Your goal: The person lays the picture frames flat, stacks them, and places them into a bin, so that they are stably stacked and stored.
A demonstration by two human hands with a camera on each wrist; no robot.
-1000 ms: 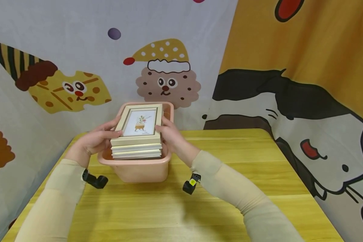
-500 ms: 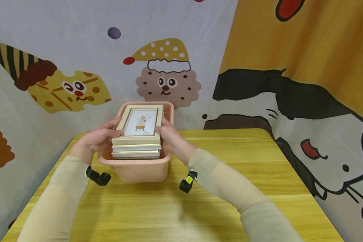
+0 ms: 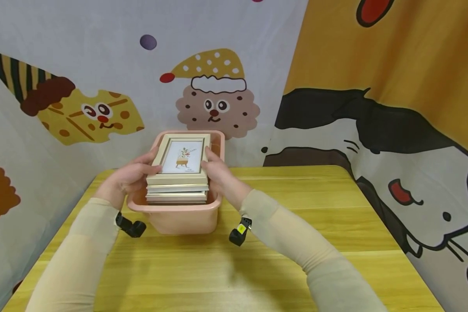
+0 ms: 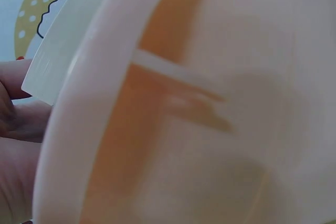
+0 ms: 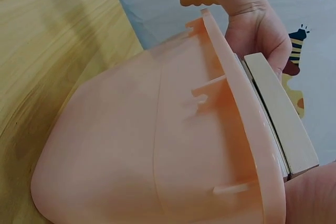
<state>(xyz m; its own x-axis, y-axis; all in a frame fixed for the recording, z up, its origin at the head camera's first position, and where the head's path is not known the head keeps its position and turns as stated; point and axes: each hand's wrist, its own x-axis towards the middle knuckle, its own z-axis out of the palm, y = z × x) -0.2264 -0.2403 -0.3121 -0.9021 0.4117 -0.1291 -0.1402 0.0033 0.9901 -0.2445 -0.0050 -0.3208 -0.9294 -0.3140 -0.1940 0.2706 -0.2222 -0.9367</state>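
A cream picture frame (image 3: 183,158) with a potted-plant print lies on top of a stack. Beneath it, several thinner frames (image 3: 177,197) show white and gold edges. The stack sits inside a pink plastic bin (image 3: 183,221), its top above the rim. My left hand (image 3: 130,177) grips the top frame's left side, thumb on the near-left corner. On the opposite side my right hand (image 3: 221,174) holds it, thumb at the right edge. The bin's outer wall (image 5: 126,129) fills much of the right wrist view. Both hands' lower fingers are partly hidden by the frames and the bin.
The bin stands at the back of a yellow wood-grain table (image 3: 296,225), near a cartoon-printed curtain (image 3: 121,65). Small black cameras (image 3: 238,233) are strapped at both wrists.
The top frame has shifted slightly right and lines up more closely with those below. My left hand and forearm moved a little right; my right forearm moved a little left.
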